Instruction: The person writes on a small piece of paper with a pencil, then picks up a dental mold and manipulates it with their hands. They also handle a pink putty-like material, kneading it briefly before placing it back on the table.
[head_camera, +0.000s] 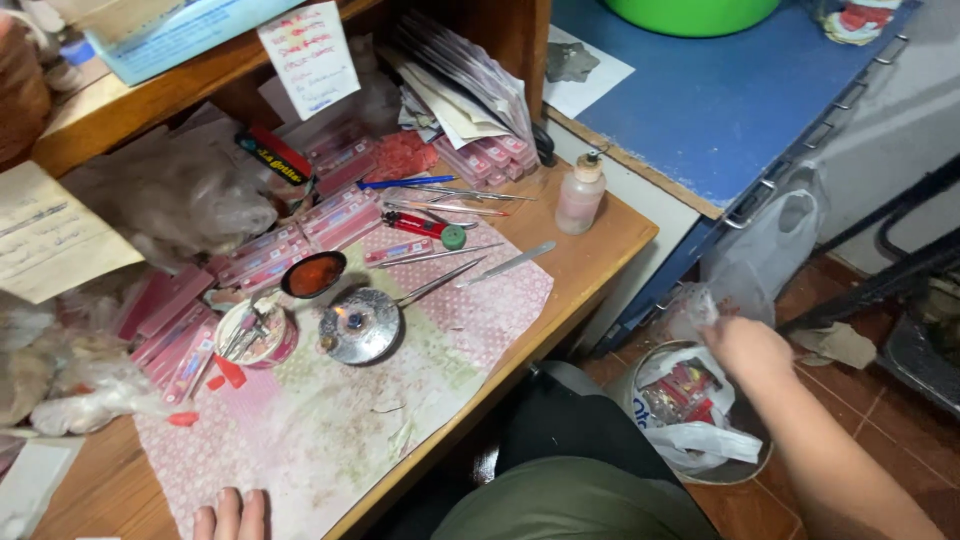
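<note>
While the left hand (230, 515) is lying flat on the patterned cloth (330, 420), fingers spread, the right hand (745, 345) is hanging over the waste bin (700, 415) (finger position unclear).

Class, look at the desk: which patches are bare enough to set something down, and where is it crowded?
Free: the patterned cloth between the round metal burner and the left hand; bare wood beside the small bottle. Crowded: the pink packets and metal tools behind.

At the bottom edge, only the fingertips of the left hand (230, 515) show. The right hand (745, 345), lower right, is motion-blurred, its grip unreadable. The green basin (690, 14) is cut off at the top.
</note>
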